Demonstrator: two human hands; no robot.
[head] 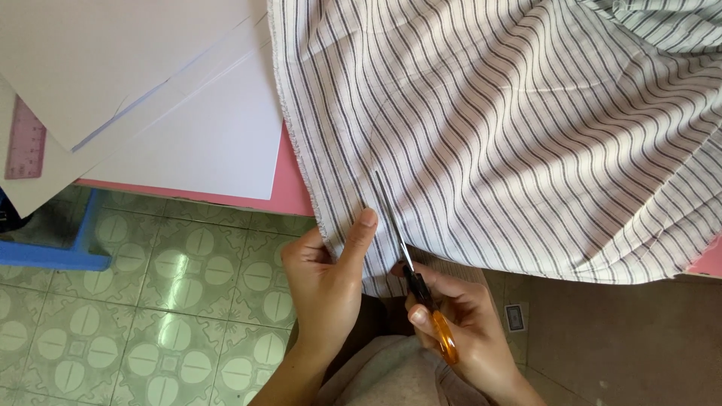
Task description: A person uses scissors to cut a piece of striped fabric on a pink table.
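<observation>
Home sewing corner, pink table (289, 192), striped fabric (511, 128), patterned floor tiles (173, 301)

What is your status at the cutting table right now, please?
Left hand pinching striped fabric edge. Right hand gripping orange-handled scissors, blades into fabric. White sheets lie apart, nothing blocking.

Pink tabletop (289, 192), edge showing. On it: striped cloth (511, 128) draped over the near edge, white sheets (188, 128) at left, pink ruler (26, 143) on the sheets.
</observation>
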